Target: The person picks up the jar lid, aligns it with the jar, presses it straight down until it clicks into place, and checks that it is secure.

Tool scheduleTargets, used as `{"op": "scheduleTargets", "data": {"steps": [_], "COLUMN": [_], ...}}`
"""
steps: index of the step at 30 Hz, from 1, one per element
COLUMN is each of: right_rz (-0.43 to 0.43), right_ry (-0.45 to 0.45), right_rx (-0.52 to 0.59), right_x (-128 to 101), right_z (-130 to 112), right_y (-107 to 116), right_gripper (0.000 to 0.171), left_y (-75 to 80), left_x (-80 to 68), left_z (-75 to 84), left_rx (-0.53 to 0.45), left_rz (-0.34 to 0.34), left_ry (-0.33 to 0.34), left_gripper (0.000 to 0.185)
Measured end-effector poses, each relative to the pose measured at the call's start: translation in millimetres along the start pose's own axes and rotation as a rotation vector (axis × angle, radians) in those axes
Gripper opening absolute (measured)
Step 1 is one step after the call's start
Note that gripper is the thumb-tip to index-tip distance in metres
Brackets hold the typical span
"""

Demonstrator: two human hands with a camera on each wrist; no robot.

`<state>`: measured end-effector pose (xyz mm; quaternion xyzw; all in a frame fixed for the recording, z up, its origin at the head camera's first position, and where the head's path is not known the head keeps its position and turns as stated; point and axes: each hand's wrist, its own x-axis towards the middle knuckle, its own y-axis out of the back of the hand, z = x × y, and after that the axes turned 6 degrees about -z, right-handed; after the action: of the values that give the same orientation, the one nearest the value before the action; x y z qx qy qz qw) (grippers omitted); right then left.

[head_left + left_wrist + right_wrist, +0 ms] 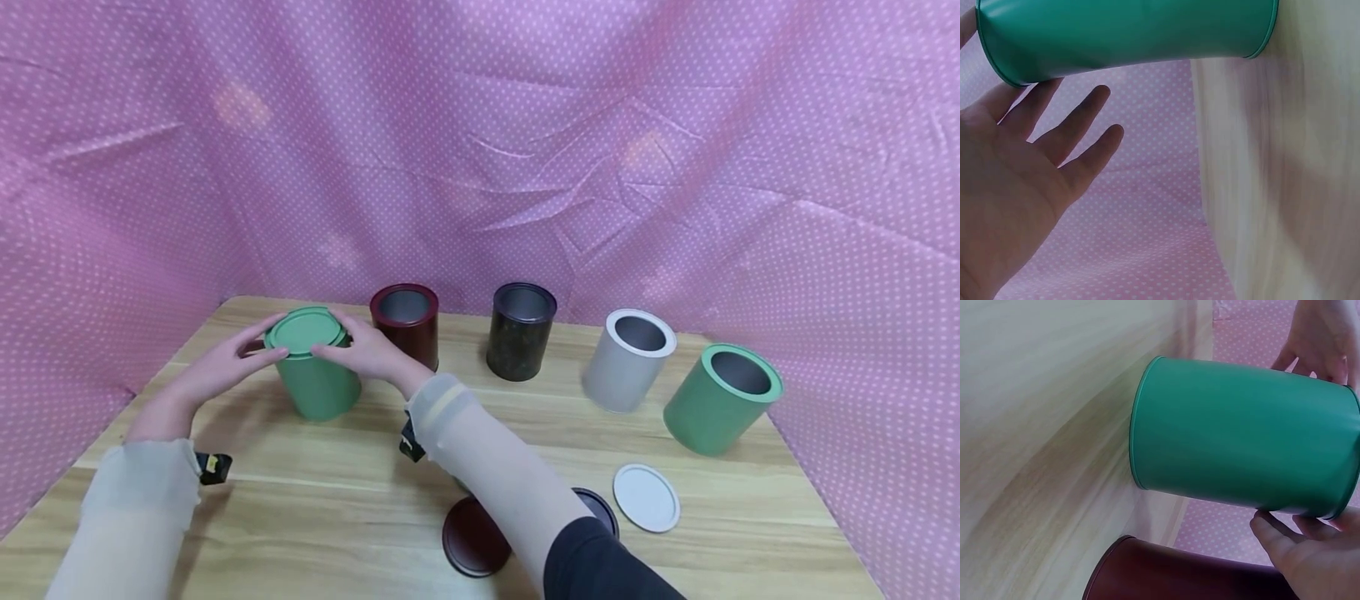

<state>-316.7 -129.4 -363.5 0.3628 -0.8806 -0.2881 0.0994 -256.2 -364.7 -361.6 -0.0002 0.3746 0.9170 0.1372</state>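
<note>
A green can [321, 387] stands upright at the left of the table, with a green lid [303, 331] lying over its top. My left hand [225, 367] holds the lid's left edge between thumb and forefinger. In the left wrist view, the other fingers of that hand spread out beside the can [1129, 31]. From the opposite side my right hand [371, 346] holds the lid's right edge with thumb and fingers. The right wrist view shows some right fingertips [1272, 534] against the can's upper side. Whether the lid is fully seated is hard to tell.
Along the back stand a dark red can [408, 333], a black can [520, 337], a white can [626, 371] and another green can [712, 408], all uncovered. A dark red lid [475, 537], a partly hidden dark lid [600, 510] and a white lid [647, 498] lie near my right forearm.
</note>
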Motion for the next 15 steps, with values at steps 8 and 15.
{"op": "scheduleTargets", "data": {"steps": [8, 15], "right_rz": [-0.014, -0.012], "right_ry": [0.005, -0.002], "right_rx": [0.009, 0.010], "right_x": [-3.6, -7.1], "right_z": [3.0, 1.8], "right_y": [-1.7, -3.8], "right_gripper": [0.076, 0.076], "left_y": [-1.1, -5.7], "left_x": [-1.7, -8.9], "left_z": [1.8, 6.3], "left_rx": [0.055, 0.092], "left_rz": [-0.020, 0.004], "left_ry": [0.019, 0.036], "left_gripper": [0.074, 0.075]}}
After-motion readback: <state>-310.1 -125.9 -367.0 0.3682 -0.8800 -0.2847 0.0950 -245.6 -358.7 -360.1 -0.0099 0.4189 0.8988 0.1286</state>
